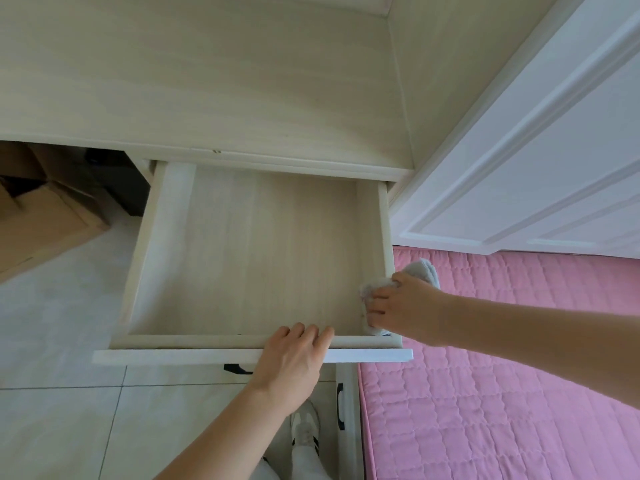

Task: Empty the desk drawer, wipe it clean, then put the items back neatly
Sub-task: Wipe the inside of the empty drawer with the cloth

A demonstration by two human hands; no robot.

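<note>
At about 6 o'clock, the left hand (294, 362) rests on the front edge of the open drawer (249, 258), fingers loosely spread and draped over the rim. At 3 o'clock the right hand (401, 306) grips a bunched pale cloth (372, 289), pressing it into the drawer's near right corner against the side wall. A pink quilted bed (502, 358) lies beside the drawer. Toward 12 o'clock, the desk (207, 81) top spreads bare.

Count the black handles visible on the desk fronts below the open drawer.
2. One black handle peeks out under the open drawer's front panel, just left of the left hand. The second handle sits lower, on the front beside the pink quilt. Others may be hidden.
</note>
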